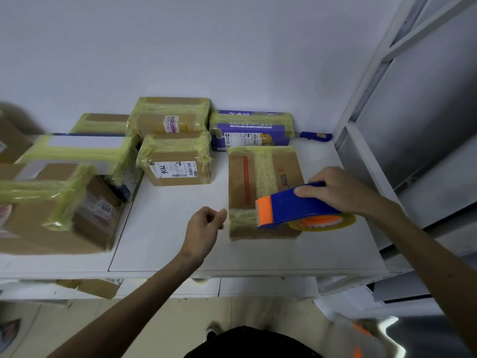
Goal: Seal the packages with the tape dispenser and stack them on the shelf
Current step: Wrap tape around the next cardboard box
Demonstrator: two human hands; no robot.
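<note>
A flat brown cardboard package (pixel 260 177) with a red strip and yellowish tape lies on the white shelf (pixel 167 228). My right hand (pixel 340 192) grips the blue and orange tape dispenser (pixel 291 208), which rests on the package's near end with its tape roll (pixel 322 222) to the right. My left hand (pixel 206 228) hovers just left of the package's near corner, fingers curled, holding nothing that I can see.
Several taped boxes sit at the back and left: a labelled box (pixel 175 161), a purple box (pixel 247 133), a large box (pixel 51 208). A blue-handled cutter (pixel 316 136) lies by the wall. A grey metal upright (pixel 366 104) bounds the right side.
</note>
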